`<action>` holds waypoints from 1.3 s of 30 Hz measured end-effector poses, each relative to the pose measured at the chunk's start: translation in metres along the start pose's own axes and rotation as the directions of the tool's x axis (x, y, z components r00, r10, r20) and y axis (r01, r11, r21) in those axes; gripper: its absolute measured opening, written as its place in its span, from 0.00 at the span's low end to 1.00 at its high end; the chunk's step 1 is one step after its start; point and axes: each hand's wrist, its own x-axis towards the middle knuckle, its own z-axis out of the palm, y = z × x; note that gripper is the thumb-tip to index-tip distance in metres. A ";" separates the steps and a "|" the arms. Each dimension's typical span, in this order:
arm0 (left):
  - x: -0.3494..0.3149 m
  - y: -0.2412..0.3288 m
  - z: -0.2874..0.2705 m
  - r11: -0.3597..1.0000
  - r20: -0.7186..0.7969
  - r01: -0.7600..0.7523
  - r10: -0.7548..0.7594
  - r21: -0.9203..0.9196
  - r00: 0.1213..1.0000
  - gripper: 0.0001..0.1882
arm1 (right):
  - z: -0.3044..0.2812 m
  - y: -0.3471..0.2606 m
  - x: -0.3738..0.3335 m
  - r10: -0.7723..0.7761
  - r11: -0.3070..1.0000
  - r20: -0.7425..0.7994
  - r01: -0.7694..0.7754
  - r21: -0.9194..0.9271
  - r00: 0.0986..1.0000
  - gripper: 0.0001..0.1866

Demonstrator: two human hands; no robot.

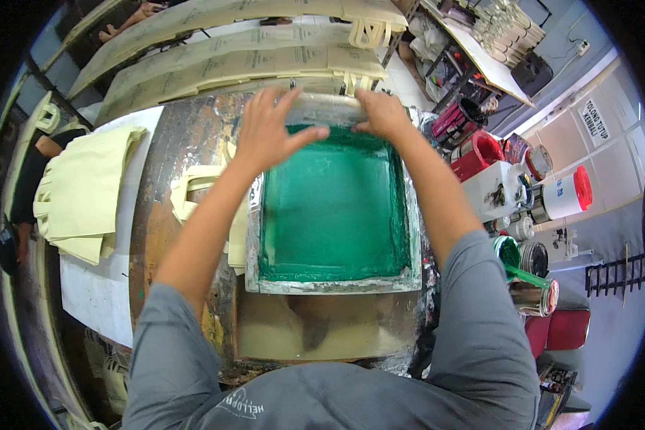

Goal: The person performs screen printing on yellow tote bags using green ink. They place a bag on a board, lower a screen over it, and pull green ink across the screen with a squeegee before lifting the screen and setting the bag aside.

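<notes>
A screen-printing frame (335,287) lies on the worktable in front of me, its mesh (330,208) covered in green ink. Across its far end is a squeegee (327,107) with a pale wooden back. My right hand (381,115) has its fingers closed round the squeegee's right end. At the left end, my left hand (271,129) has its fingers spread and its thumb stretched out over the mesh; it is slightly blurred. A cream cloth bag (238,240) lies partly under the frame, its handle sticking out to the left.
A pile of cream bags (86,193) sits on a white board at left. Long racks (244,64) with laid-out bags stand beyond the table. Ink pots (507,251) and containers crowd the right side. Other people's arms show at far left and top left.
</notes>
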 end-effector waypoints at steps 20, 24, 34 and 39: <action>-0.017 -0.002 0.062 0.984 -0.021 -0.025 0.029 0.175 0.999 0.38 | 0.024 -0.012 -0.062 -0.055 0.998 -0.335 0.040 -0.051 0.941 0.34; -0.027 0.009 0.050 0.979 0.035 -0.012 0.005 0.202 0.999 0.39 | 0.019 -0.022 -0.080 -0.035 0.998 -0.310 0.021 -0.051 0.950 0.32; -0.071 0.037 0.009 0.977 0.127 0.001 -0.029 0.215 0.992 0.37 | -0.005 -0.052 -0.139 -0.012 0.999 -0.220 0.018 0.028 0.975 0.30; -0.138 0.090 -0.057 0.989 0.148 -0.006 -0.016 0.151 0.989 0.35 | -0.029 -0.092 -0.232 -0.017 0.992 -0.158 0.037 0.121 0.987 0.29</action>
